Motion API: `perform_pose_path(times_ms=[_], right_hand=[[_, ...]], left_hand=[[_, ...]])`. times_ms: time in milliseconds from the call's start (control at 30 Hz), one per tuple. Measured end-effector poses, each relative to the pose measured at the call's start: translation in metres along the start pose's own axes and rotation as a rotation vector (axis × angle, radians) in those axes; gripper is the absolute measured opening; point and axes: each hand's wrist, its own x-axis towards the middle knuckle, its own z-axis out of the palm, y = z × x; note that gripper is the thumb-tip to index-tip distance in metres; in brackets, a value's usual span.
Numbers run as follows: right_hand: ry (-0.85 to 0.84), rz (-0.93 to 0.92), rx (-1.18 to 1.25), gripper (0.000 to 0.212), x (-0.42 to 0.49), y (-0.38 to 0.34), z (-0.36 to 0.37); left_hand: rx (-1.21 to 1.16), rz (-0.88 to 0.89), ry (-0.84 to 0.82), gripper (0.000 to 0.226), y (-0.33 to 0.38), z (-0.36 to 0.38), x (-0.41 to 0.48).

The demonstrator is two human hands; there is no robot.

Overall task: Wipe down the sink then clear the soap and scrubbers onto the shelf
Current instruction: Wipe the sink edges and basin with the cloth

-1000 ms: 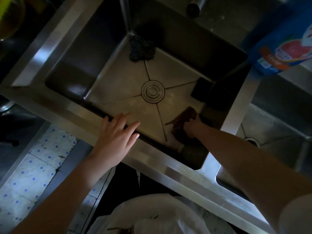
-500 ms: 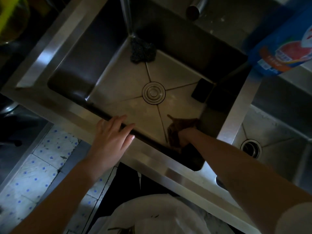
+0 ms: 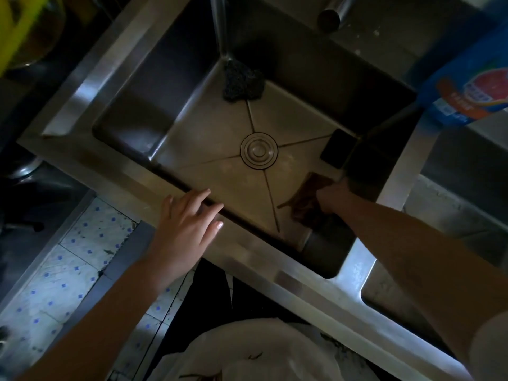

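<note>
The right hand (image 3: 330, 196) has slid the cloth (image 3: 303, 204) toward the right wall of the sink (image 3: 247, 251). The left hand (image 3: 187, 226) stays flat on the front rim, fingers spread. It's too dim for me to tell whether the right hand grips or presses the cloth. The soap bottle (image 3: 467, 89) is cut off at the frame edge.

This is a dimly lit kitchen. A stainless steel sink (image 3: 247, 251) with two basins fills the view. The left hand (image 3: 187, 226) rests on its front rim, and the right hand (image 3: 330, 199) holds a brown cloth (image 3: 302, 207) on the floor of the larger basin. A round drain (image 3: 259, 151) lies beyond the left hand, and the second basin (image 3: 453, 213) sits right of the right hand. A wire scrubber (image 3: 242, 82) lies in the far corner, and a dark sponge (image 3: 337, 148) lies just beyond the right hand. A faucet spout (image 3: 334, 15) and a blue soap bottle (image 3: 472, 86) are farther off. Blue-dotted floor tiles (image 3: 68, 270) show left of the left hand.
</note>
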Motion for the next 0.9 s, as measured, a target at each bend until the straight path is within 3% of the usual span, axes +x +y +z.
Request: perform_pose_path(times_ms=[100, 233, 400, 567, 733, 900], right_hand=[[0.003, 0.048, 0.079, 0.048, 0.006, 0.008, -0.003], [-0.047, -0.027, 0.183, 0.053, 0.010, -0.005, 0.006], [0.105, -0.056, 0.530, 0.061, 0.018, -0.003, 0.007], [0.008, 0.035, 0.664, 0.082, 0.024, -0.017, 0.003], [0.126, 0.099, 0.676, 0.071, 0.024, -0.040, 0.011], [0.118, 0.035, 0.536, 0.055, 0.017, -0.070, 0.027]], left_hand=[[0.004, 0.017, 0.012, 0.046, 0.000, 0.000, -0.001], [0.012, 0.025, 0.010, 0.046, 0.000, 0.001, 0.001], [0.029, 0.033, 0.007, 0.045, -0.003, 0.001, 0.000], [0.011, 0.031, 0.033, 0.043, -0.006, 0.003, 0.002], [0.038, 0.052, 0.057, 0.041, -0.009, 0.007, 0.003], [0.068, 0.072, 0.048, 0.040, -0.010, 0.007, 0.002]])
